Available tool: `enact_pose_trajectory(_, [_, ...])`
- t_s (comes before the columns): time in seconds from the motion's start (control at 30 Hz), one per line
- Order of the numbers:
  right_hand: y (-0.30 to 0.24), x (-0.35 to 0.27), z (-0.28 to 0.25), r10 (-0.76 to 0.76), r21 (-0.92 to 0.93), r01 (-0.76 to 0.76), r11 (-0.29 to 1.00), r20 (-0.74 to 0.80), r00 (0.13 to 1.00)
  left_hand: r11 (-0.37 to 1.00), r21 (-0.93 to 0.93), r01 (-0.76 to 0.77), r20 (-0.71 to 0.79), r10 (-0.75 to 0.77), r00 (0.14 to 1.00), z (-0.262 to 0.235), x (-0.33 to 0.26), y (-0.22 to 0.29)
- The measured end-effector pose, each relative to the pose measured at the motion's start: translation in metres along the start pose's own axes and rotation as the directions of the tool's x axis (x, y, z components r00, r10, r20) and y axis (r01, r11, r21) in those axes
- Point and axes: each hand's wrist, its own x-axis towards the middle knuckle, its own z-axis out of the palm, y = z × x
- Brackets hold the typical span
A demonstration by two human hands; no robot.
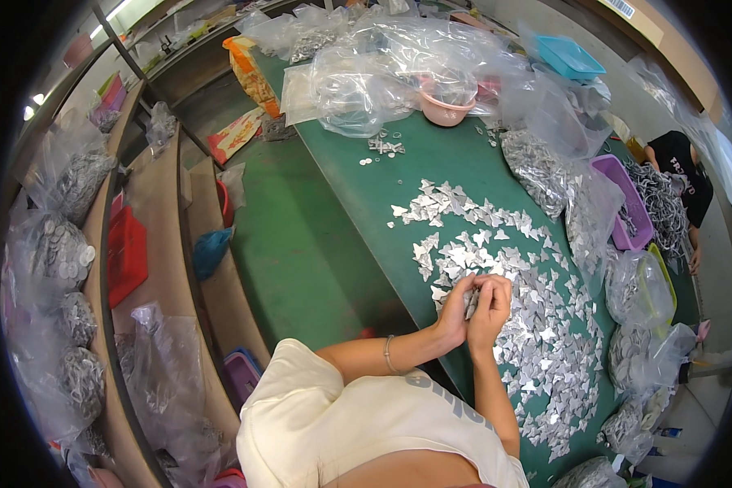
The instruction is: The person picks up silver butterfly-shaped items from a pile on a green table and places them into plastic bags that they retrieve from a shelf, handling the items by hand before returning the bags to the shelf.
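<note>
My left hand [455, 311] and my right hand [490, 309] come together over the green table [358, 191], fingers curled in and touching. Between the palms a bit of grey metal shows, apparently several small flat pieces [471, 302]; the fingers hide most of it. Around and beyond my hands lies a wide spread of small silver, pointed metal pieces [541, 358]. An arc of the same pieces [451, 203] runs farther out across the tabletop.
Clear plastic bags [382, 73], a pink bowl [447, 107] and a blue basket [571, 57] crowd the far end. Bags of metal parts [537, 167] and a purple basket [622, 199] line the right side. Shelves [159, 236] stand left. A person [681, 175] is at far right.
</note>
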Motion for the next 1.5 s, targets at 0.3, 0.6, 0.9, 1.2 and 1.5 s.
enact_pose_trajectory(0.3, [-0.023,-0.009,0.038,-0.204,-0.206,0.231,0.951,0.146,0.968,0.988,0.152,-0.01,0.017,0.007,1.0,-0.002,-0.008,0.049])
enact_pose_trajectory(0.6, [0.005,-0.028,0.04,-0.06,-0.21,0.143,0.967,0.36,0.931,0.895,-0.38,-0.233,-0.127,0.199,0.972,-0.05,0.025,0.172])
enact_pose_trajectory(0.9, [0.019,-0.041,0.037,0.015,-0.416,0.242,0.877,0.525,0.851,0.634,-0.105,-0.766,-0.283,0.719,0.634,-0.035,0.125,0.449])
enact_pose_trajectory(1.2, [0.046,-0.044,0.037,0.006,-0.434,0.278,0.857,0.549,0.836,0.521,0.452,-0.724,-0.135,0.842,0.522,0.057,0.268,0.563])
enact_pose_trajectory(1.5, [0.037,-0.043,0.027,0.095,-0.495,0.192,0.847,0.497,0.862,0.121,0.377,-0.918,0.144,0.972,0.188,0.07,0.254,0.488])
